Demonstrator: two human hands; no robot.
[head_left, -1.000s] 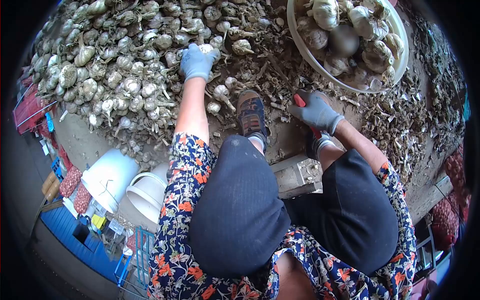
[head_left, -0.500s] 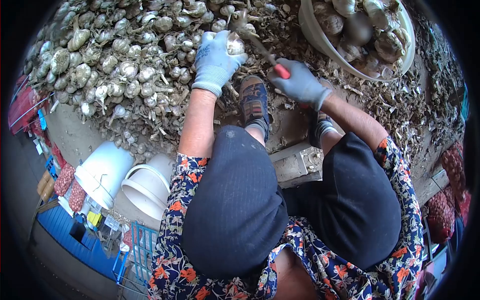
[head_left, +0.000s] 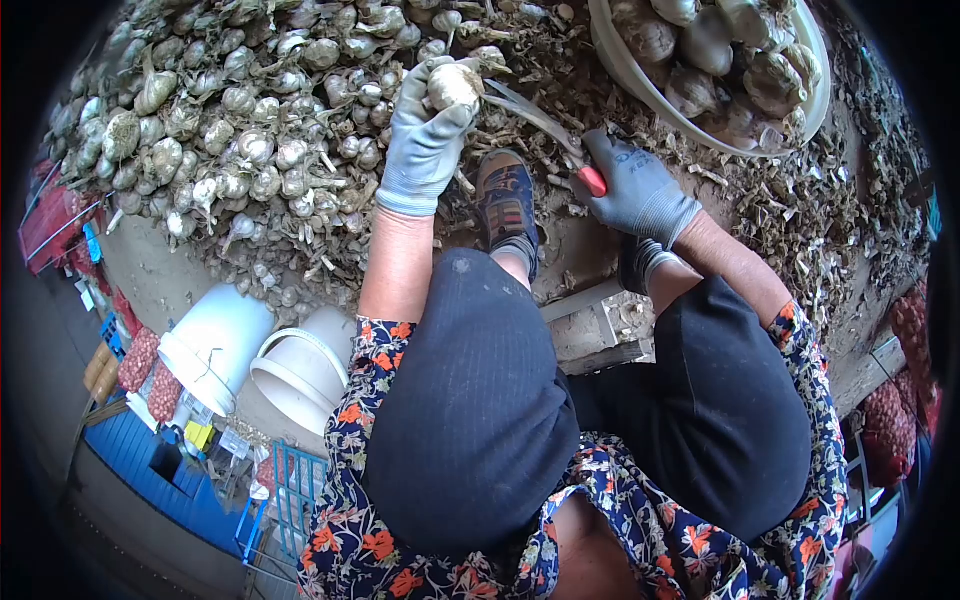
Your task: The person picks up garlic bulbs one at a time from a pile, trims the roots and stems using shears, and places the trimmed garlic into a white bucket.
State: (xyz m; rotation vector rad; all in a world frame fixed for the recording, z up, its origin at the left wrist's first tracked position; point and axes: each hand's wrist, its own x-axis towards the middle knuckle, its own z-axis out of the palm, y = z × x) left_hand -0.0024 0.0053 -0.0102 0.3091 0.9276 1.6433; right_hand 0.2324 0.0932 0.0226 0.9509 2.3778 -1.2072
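Note:
My gloved left hand [head_left: 425, 135] grips a garlic bulb [head_left: 456, 87], its pale round side turned up between thumb and fingers. In my gloved right hand [head_left: 638, 185] is a pair of shears [head_left: 540, 122] with a red handle; the long metal blades point left, their tips close beside the bulb. Most of the handle is hidden by the glove. Behind and left of my left hand spreads a large heap of garlic bulbs [head_left: 255, 145], many with stems on. Beyond my right hand stands a white tub [head_left: 640, 80] holding large garlic bulbs.
Dry stalks and skins [head_left: 800, 220] litter the ground on the right. Two white buckets [head_left: 215, 335] [head_left: 300, 375] lie at the left. Red net sacks [head_left: 890, 425] stand at the right edge. My shoe [head_left: 507, 200] is just below the heap's edge.
My left hand has turned, bringing the bulb's round side up. The shears have swung away from above it, and my right hand has shifted right and slightly down.

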